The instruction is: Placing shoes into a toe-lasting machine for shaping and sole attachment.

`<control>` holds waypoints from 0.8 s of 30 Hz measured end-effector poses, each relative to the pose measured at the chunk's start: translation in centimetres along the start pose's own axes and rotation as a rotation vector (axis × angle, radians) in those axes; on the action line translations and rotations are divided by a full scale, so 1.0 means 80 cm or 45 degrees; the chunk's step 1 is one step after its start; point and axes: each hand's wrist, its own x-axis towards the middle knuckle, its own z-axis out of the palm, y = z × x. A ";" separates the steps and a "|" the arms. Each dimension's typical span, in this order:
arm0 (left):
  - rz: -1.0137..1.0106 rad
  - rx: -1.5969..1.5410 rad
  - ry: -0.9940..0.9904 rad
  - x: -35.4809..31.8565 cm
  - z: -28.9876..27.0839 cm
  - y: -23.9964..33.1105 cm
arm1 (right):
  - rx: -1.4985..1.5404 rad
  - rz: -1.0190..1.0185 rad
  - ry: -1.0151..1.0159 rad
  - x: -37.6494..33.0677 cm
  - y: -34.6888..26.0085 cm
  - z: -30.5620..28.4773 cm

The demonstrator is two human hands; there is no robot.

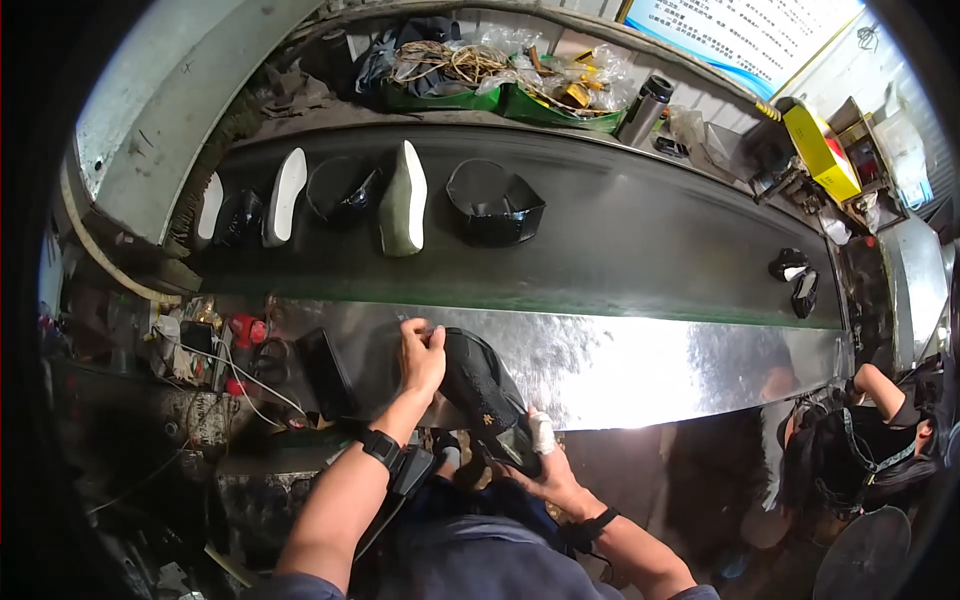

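Note:
My left hand (422, 358) is closed in a pinch on the far end of a black shoe upper (478, 382), which has a small gold-coloured mark. Closed around the near end of it is my right hand (556, 478), with a white wrap on one digit; some of its fingers are hidden. The upper is held slantwise over the front edge of the shiny metal ledge (600, 365). Beyond it on the dark conveyor belt (620, 240) lie an olive shoe last (396, 215) with a white bottom, two more white-bottomed pieces (285, 195) (210, 208), and several black uppers (495, 215).
A dark phone or tablet (324, 375) lies left of my left hand, near a red tool (246, 330) and white cables. Small black pieces (793, 265) sit at the belt's right. Behind stand a steel flask (645, 110) and green trays (560, 112). Another person (865, 440) is at right.

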 end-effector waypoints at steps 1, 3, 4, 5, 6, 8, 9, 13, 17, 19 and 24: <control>-0.072 0.149 -0.026 -0.002 0.009 0.012 | 0.000 0.010 0.000 -0.001 -0.001 -0.001; -0.171 0.523 -0.182 -0.011 0.020 0.053 | -0.226 -0.072 -0.074 0.005 -0.008 -0.004; -0.084 0.558 -0.163 -0.015 0.027 0.047 | -0.242 -0.079 -0.098 0.001 -0.004 -0.004; 0.000 0.592 -0.138 -0.020 0.031 0.045 | -0.242 -0.080 -0.103 0.000 -0.001 -0.007; -0.006 0.590 -0.135 -0.018 0.032 0.043 | -0.224 -0.092 -0.144 -0.001 0.003 -0.009; -0.021 0.522 -0.091 -0.009 0.033 0.036 | -0.204 -0.108 -0.197 0.001 0.007 -0.014; -0.030 0.521 -0.080 -0.007 0.035 0.034 | -0.177 -0.104 -0.210 0.005 0.009 -0.016; -0.071 0.441 0.014 0.002 0.033 0.032 | -0.019 -0.067 -0.172 0.014 0.009 -0.013; -0.104 0.326 0.144 0.000 -0.010 0.019 | 0.053 -0.093 -0.231 0.025 -0.020 -0.012; -0.157 0.198 0.153 -0.008 -0.050 0.040 | 0.484 0.061 -0.318 0.041 -0.055 -0.019; -0.119 0.105 0.306 -0.068 -0.168 0.067 | 0.841 0.846 -0.556 0.135 -0.099 -0.002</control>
